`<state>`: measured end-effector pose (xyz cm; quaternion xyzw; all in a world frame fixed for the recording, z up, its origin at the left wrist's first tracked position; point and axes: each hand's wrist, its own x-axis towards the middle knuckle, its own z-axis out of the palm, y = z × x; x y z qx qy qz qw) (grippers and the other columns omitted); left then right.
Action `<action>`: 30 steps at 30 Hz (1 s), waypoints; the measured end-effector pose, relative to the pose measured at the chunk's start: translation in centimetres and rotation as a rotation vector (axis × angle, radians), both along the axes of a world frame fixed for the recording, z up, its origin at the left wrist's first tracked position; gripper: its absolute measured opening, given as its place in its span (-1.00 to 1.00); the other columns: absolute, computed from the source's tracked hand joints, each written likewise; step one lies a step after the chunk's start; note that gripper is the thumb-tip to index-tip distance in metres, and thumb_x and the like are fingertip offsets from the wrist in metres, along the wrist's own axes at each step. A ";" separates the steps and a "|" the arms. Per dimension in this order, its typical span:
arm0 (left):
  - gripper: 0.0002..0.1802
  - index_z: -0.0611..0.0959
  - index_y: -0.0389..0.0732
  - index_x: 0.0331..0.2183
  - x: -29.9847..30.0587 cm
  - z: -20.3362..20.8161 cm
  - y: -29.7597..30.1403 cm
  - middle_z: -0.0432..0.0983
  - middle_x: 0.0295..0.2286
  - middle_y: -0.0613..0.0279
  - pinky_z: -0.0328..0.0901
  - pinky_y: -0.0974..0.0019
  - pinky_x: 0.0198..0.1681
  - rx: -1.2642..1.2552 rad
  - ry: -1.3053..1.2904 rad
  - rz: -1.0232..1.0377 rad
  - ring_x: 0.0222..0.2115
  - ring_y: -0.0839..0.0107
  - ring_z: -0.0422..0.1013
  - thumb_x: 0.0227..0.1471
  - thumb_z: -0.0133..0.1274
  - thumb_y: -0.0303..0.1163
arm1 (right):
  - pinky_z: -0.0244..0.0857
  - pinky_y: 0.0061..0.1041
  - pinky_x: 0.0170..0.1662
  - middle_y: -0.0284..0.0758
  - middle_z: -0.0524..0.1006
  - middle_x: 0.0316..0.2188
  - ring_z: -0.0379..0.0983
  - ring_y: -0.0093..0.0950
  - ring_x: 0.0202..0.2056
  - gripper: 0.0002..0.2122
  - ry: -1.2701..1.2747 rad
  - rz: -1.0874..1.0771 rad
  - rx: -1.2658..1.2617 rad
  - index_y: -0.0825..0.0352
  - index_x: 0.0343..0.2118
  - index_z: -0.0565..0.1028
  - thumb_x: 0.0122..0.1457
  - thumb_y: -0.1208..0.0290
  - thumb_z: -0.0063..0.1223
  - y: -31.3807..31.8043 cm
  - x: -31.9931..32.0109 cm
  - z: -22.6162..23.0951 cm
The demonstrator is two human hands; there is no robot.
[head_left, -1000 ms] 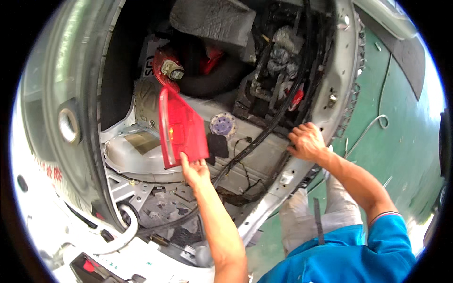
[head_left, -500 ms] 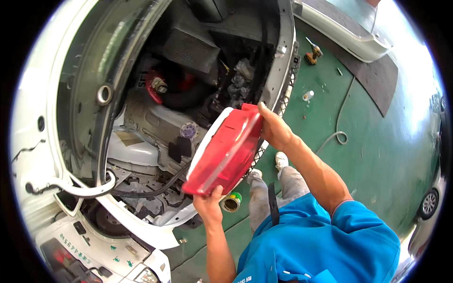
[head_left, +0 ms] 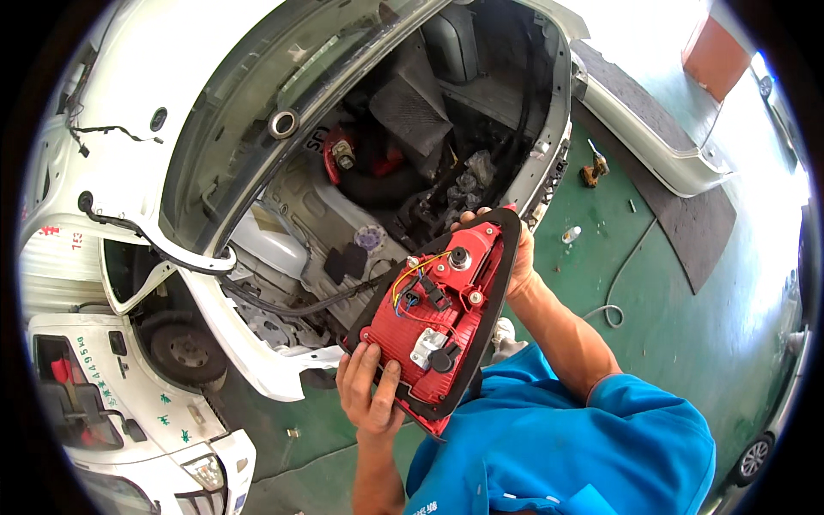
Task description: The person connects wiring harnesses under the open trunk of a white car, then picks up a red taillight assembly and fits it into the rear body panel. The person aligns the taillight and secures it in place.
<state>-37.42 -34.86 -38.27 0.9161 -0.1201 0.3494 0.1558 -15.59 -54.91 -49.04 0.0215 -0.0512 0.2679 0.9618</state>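
Between both hands I hold a red car tail light point(head_left: 399, 336), its back side facing up. Yellow and blue wires, a black connector and bulb sockets show on that back, with a black gasket around the rim. My left hand point(head_left: 369, 390) grips the lower left end, fingers over the edge. Around the upper right end closes my right hand point(head_left: 520, 257), partly hidden behind the lamp. Just beyond the lamp lies the open trunk point(head_left: 296, 193) of a white car, with a spare wheel and bare metal inside.
A bumper point(head_left: 639, 120) rests on a dark mat point(head_left: 708, 227) at the far right. On the green floor lie a cordless drill point(head_left: 592, 167), a small bottle point(head_left: 571, 234) and a hose point(head_left: 639, 253). Another white vehicle point(head_left: 129, 403) stands at the lower left.
The tail light has been turned over, from its red lens side to its wired back, and brought closer to my body. Both hands still hold it; the view has shifted left.
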 end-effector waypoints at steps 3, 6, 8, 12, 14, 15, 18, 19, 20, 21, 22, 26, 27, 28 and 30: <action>-0.62 0.66 -0.09 0.00 -1.0 -0.1 0.6 0.56 0.08 -0.03 0.29 -0.13 0.24 -0.012 -0.025 0.020 0.08 -0.04 0.52 0.10 0.25 -0.38 | 0.31 -0.06 0.30 -0.18 0.63 0.00 0.46 -0.16 0.14 -0.65 -0.045 0.062 0.020 0.27 -0.09 0.69 0.14 0.17 0.23 0.9 -0.4 0.8; -0.61 0.65 -0.10 0.01 -1.7 -0.6 1.6 0.56 0.08 -0.05 0.29 -0.15 0.24 0.006 -0.033 0.061 0.09 -0.06 0.52 0.12 0.25 -0.34 | 0.30 -0.05 0.30 -0.20 0.64 -0.02 0.45 -0.16 0.14 -0.67 -0.067 0.077 0.004 0.26 -0.11 0.69 0.12 0.21 0.21 2.2 -0.5 1.1; -0.60 0.65 -0.11 0.01 -2.2 -0.8 2.5 0.55 0.08 -0.07 0.30 -0.16 0.24 0.005 -0.050 0.073 0.08 -0.07 0.52 0.12 0.26 -0.33 | 0.29 -0.01 0.31 -0.20 0.62 0.00 0.45 -0.15 0.15 -0.67 -0.084 0.100 0.016 0.26 -0.09 0.68 0.13 0.21 0.22 3.1 -0.6 1.3; -0.59 0.64 -0.13 0.01 -2.5 -1.3 4.0 0.55 0.08 -0.08 0.30 -0.18 0.23 -0.021 -0.088 0.085 0.08 -0.08 0.53 0.12 0.26 -0.32 | 0.27 0.05 0.32 -0.20 0.60 0.04 0.44 -0.13 0.18 -0.65 -0.124 0.111 -0.014 0.26 -0.05 0.65 0.16 0.18 0.23 4.4 -0.5 1.5; -0.58 0.64 -0.14 0.01 -2.6 -1.4 4.4 0.54 0.09 -0.09 0.30 -0.18 0.23 -0.045 -0.096 0.086 0.08 -0.08 0.52 0.11 0.27 -0.32 | 0.27 0.06 0.32 -0.20 0.60 0.04 0.43 -0.12 0.18 -0.64 -0.135 0.114 -0.041 0.26 -0.05 0.64 0.18 0.14 0.24 4.9 -0.5 1.7; -0.58 0.64 -0.14 0.01 -2.6 -1.4 4.6 0.54 0.09 -0.09 0.30 -0.18 0.23 -0.053 -0.099 0.092 0.08 -0.08 0.52 0.11 0.27 -0.32 | 0.27 0.06 0.32 -0.20 0.60 0.03 0.43 -0.12 0.18 -0.64 -0.139 0.111 -0.046 0.26 -0.05 0.63 0.18 0.14 0.24 5.1 -0.4 1.8; -0.57 0.65 -0.15 0.02 -2.8 -1.4 5.3 0.54 0.09 -0.10 0.31 -0.18 0.22 -0.063 -0.092 0.094 0.09 -0.09 0.52 0.10 0.28 -0.31 | 0.30 0.06 0.30 -0.20 0.60 0.03 0.43 -0.13 0.18 -0.63 -0.111 0.113 -0.063 0.26 -0.07 0.63 0.15 0.14 0.27 5.8 -0.6 2.0; -0.57 0.66 -0.15 0.01 -2.9 -1.4 5.5 0.54 0.09 -0.10 0.31 -0.18 0.22 -0.066 -0.086 0.092 0.09 -0.10 0.52 0.09 0.29 -0.32 | 0.30 0.06 0.30 -0.21 0.60 0.03 0.43 -0.13 0.18 -0.63 -0.122 0.108 -0.062 0.26 -0.07 0.63 0.14 0.14 0.27 6.1 -0.6 2.1; -0.57 0.66 -0.15 0.01 -3.0 -1.4 5.7 0.54 0.09 -0.10 0.31 -0.17 0.22 -0.072 -0.078 0.097 0.09 -0.10 0.52 0.08 0.29 -0.32 | 0.30 0.06 0.30 -0.21 0.60 0.03 0.44 -0.13 0.18 -0.63 -0.131 0.104 -0.062 0.26 -0.07 0.63 0.14 0.14 0.28 6.3 -0.7 2.1; -0.57 0.67 -0.16 0.00 -3.1 -1.3 5.9 0.54 0.09 -0.09 0.32 -0.17 0.22 -0.078 -0.069 0.102 0.09 -0.10 0.52 0.07 0.29 -0.33 | 0.31 0.06 0.30 -0.21 0.60 0.03 0.44 -0.13 0.17 -0.63 -0.130 0.107 -0.064 0.26 -0.07 0.63 0.13 0.15 0.28 6.5 -0.7 2.1; -0.57 0.67 -0.16 0.00 -3.2 -1.3 6.0 0.54 0.09 -0.09 0.32 -0.16 0.22 -0.084 -0.061 0.102 0.09 -0.10 0.52 0.06 0.29 -0.35 | 0.32 0.03 0.29 -0.21 0.61 0.02 0.45 -0.14 0.17 -0.64 -0.120 0.110 -0.080 0.26 -0.08 0.63 0.11 0.17 0.29 6.6 -0.8 2.1; -0.56 0.68 -0.17 0.00 -3.5 -1.4 6.6 0.54 0.09 -0.10 0.32 -0.15 0.22 -0.087 -0.054 0.098 0.09 -0.10 0.52 0.03 0.29 -0.40 | 0.33 -0.03 0.28 -0.22 0.61 0.00 0.46 -0.17 0.16 -0.68 -0.085 0.108 -0.110 0.26 -0.13 0.64 0.11 0.20 0.27 7.0 -1.2 1.9; -0.55 0.68 -0.17 0.01 -3.5 -1.4 6.7 0.54 0.09 -0.10 0.32 -0.15 0.22 -0.079 -0.053 0.101 0.09 -0.09 0.52 0.03 0.29 -0.41 | 0.33 -0.03 0.28 -0.22 0.61 0.00 0.46 -0.16 0.16 -0.69 -0.084 0.113 -0.117 0.26 -0.14 0.64 0.11 0.20 0.27 7.1 -1.3 1.8; -0.54 0.68 -0.16 0.02 -3.6 -1.4 6.7 0.54 0.09 -0.10 0.32 -0.15 0.22 -0.081 -0.058 0.099 0.09 -0.09 0.52 0.03 0.29 -0.42 | 0.33 -0.03 0.28 -0.22 0.61 0.00 0.46 -0.16 0.16 -0.69 -0.084 0.114 -0.115 0.25 -0.14 0.64 0.12 0.19 0.26 7.1 -1.5 1.7; -0.54 0.68 -0.17 0.02 -3.8 -1.4 6.8 0.54 0.09 -0.10 0.32 -0.15 0.21 -0.073 -0.070 0.095 0.09 -0.09 0.52 0.03 0.30 -0.40 | 0.32 -0.04 0.29 -0.21 0.60 0.01 0.44 -0.17 0.17 -0.69 -0.086 0.113 -0.114 0.25 -0.13 0.63 0.14 0.18 0.23 7.2 -1.6 1.5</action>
